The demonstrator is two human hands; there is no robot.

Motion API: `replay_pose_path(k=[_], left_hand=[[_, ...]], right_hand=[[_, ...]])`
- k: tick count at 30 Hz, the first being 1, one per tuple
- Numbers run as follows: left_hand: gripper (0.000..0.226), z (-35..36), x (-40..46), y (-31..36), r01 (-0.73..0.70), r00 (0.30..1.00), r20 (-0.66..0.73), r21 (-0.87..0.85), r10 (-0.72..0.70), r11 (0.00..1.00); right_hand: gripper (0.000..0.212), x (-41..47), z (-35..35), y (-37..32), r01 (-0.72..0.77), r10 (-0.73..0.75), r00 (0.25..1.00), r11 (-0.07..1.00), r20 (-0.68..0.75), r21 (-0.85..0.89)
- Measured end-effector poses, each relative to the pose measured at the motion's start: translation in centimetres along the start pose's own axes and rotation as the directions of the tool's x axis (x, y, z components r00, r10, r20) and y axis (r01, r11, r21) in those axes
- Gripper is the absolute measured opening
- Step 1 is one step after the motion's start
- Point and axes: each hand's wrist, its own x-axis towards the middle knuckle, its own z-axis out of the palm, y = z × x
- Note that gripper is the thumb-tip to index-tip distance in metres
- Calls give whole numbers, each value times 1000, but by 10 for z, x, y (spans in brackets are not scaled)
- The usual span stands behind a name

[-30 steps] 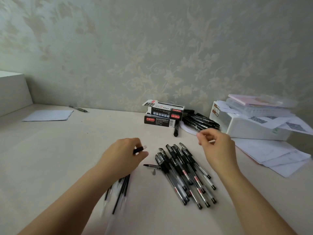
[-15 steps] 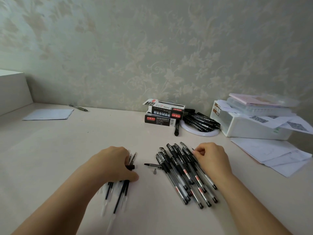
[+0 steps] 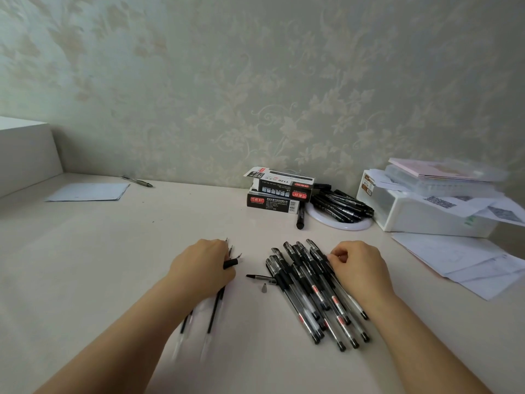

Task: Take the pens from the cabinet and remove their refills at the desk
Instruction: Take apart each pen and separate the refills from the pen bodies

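Observation:
Several black-capped clear gel pens (image 3: 309, 291) lie in a fanned pile at the desk's middle. My right hand (image 3: 359, 270) rests on the pile's right side, fingers curled and pinching the cap end of one pen. My left hand (image 3: 203, 270) lies on a bundle of thin refills (image 3: 213, 309), whose tips poke out past the fingers. A short black pen piece (image 3: 230, 263) sticks out between its thumb and fingers. Between the hands lie a loose black tip section (image 3: 261, 277) and a small grey cone (image 3: 264, 288).
Two stacked pen boxes (image 3: 279, 193) stand at the back, beside a white round dish (image 3: 338, 224) of black markers. A white plastic box (image 3: 426, 216) and loose papers (image 3: 468, 260) fill the right. A paper sheet (image 3: 88, 191), a pen (image 3: 137, 181) and a white block (image 3: 25, 155) sit far left.
Both hands came down from above the desk. The left settled onto the refill bundle with the black piece. The right dropped onto the pen pile and closed its fingers there.

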Motion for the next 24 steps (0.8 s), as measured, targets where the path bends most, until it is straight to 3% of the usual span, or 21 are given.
replay_pose_path(k=[7,10,12,15,17,19,24], left_hand=[[19,-3,-2,3,-3,998,-69,-15,2,1000],[20,-13,-4,9,-49,978,-208,-152,16,987],[18,-20,-7,18,-155,961,-273,-414,40,897],[20,-23,-14,36,-310,946,-283,-659,156,685],[16,-19,-18,43,-373,927,-284,-654,243,659],[13,-14,-18,45,-397,918,-283,-634,278,664],[20,-9,-15,39,-330,940,-165,-668,299,667]], right_hand=[[16,0,-1,-3,3,-3,1000,1000,-16,3],[14,-3,-10,-17,106,-86,987,983,-134,152],[9,-8,-17,-35,133,-76,987,883,-143,450],[28,-22,-20,-63,-47,-121,981,601,149,798],[36,-30,-15,-72,-151,-190,941,503,279,851],[34,-33,-12,-76,-211,-207,923,428,323,879],[17,-28,-10,-70,-228,-53,963,357,263,906]])
